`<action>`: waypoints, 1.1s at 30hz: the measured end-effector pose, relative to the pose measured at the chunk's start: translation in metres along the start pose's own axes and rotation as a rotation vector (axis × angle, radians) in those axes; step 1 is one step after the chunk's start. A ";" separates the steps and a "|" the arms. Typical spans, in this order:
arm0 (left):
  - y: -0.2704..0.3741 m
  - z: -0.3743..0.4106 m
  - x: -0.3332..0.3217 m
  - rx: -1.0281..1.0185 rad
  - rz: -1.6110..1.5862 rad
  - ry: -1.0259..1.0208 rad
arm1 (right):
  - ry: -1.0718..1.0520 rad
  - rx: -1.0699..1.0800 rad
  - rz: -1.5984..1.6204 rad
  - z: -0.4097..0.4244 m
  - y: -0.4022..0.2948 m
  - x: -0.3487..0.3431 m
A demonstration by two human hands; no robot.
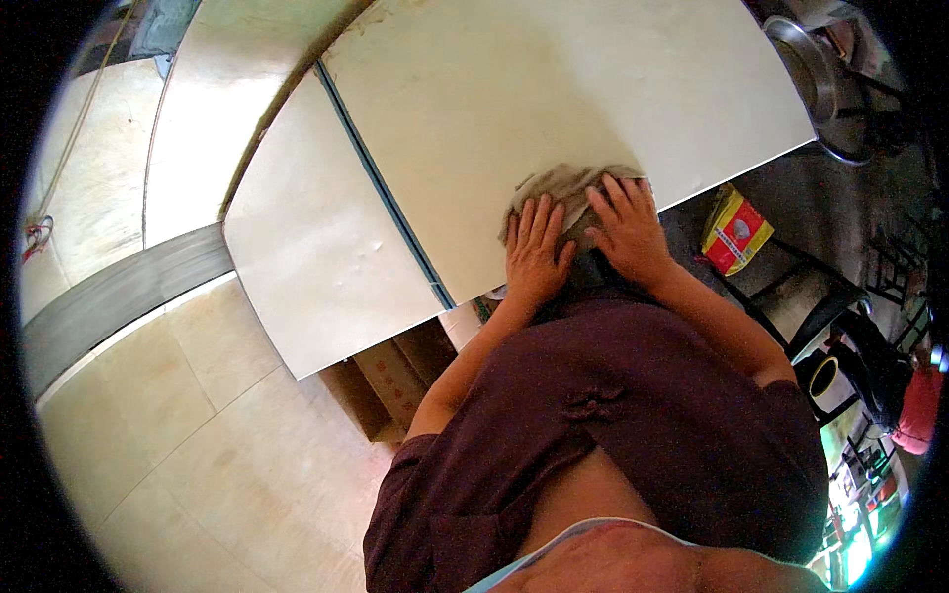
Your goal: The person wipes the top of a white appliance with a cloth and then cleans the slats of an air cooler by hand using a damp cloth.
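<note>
A crumpled grey-brown cloth [567,189] lies on a smooth cream tabletop [474,133], close to its near edge. My left hand [535,248] rests palm down on the left part of the cloth, fingers slightly spread. On the cloth's right part lies my right hand [626,226], also palm down, its fingertips over the folds. Both hands press the cloth from above rather than grasp it. A narrow dark strip [382,193] crosses the tabletop left of the cloth. What is under my palms is hidden.
Beneath the table's left part stands an open cardboard box [385,378]. A red and yellow packet [735,231] is beyond the near edge at the right, beside a black chair [823,319]. Round metal basins [804,70] stand at the upper right. Tiled floor [222,459] spans the lower left.
</note>
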State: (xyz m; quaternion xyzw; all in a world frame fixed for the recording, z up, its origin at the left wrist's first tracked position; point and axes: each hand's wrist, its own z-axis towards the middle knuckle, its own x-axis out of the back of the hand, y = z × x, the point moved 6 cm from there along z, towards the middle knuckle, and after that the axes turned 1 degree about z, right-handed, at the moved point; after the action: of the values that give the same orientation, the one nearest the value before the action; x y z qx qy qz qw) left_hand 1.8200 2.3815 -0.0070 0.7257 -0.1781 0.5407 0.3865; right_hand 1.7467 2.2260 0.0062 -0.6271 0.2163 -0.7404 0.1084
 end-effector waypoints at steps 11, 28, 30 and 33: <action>-0.028 0.025 0.000 0.078 0.068 0.172 | -0.091 0.021 -0.088 0.066 -0.028 -0.047; -0.138 0.142 0.043 0.216 0.230 0.350 | 0.010 0.029 -0.170 0.242 -0.039 -0.084; -0.146 0.151 0.045 0.263 0.216 0.369 | 0.020 0.039 -0.223 0.258 -0.038 -0.094; -0.157 0.164 0.049 0.309 0.218 0.390 | 0.023 0.074 -0.268 0.275 -0.039 -0.094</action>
State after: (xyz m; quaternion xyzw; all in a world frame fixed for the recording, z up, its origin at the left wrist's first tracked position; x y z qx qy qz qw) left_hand 2.0497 2.3661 -0.0390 0.6348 -0.0929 0.7294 0.2377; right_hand 2.0370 2.2506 -0.0260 -0.6374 0.1043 -0.7629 0.0293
